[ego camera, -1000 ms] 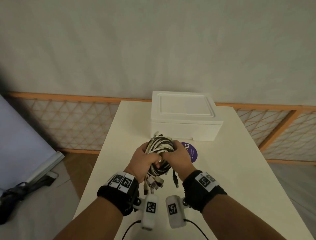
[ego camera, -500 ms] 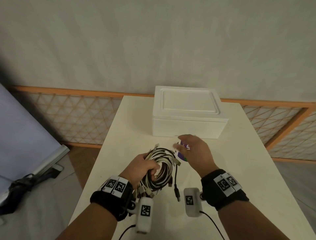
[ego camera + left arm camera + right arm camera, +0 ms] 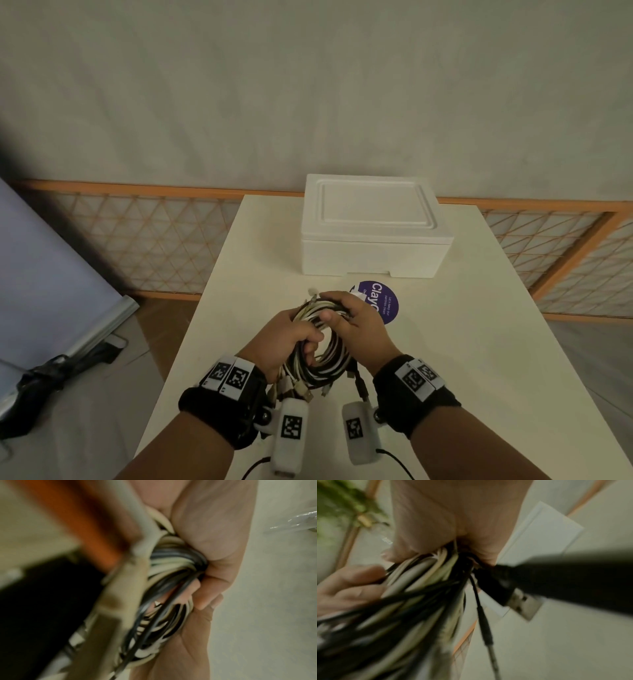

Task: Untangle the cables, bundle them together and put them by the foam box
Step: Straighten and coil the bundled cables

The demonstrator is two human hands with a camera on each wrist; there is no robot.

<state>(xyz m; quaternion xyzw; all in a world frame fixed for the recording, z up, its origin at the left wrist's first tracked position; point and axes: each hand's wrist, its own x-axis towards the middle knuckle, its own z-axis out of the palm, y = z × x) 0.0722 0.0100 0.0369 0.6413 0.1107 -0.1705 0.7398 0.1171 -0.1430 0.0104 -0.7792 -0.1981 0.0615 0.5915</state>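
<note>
Hands (image 3: 322, 337) gripped round cable coil (image 3: 323, 363)

The foam box (image 3: 376, 226) sits at the table's (image 3: 479, 342) far edge; a sticker (image 3: 385, 301) lies just before it, with the cables (image 3: 322, 346) nearer, left of the sticker.

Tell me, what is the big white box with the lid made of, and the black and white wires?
The white lidded box looks like foam: matte, slightly grainy, with thick walls and soft moulded edges. The coiled black and white wires, gripped by the left hand and the right hand, seem coated in smooth rubbery plastic, with shiny metal plug tips.
</note>
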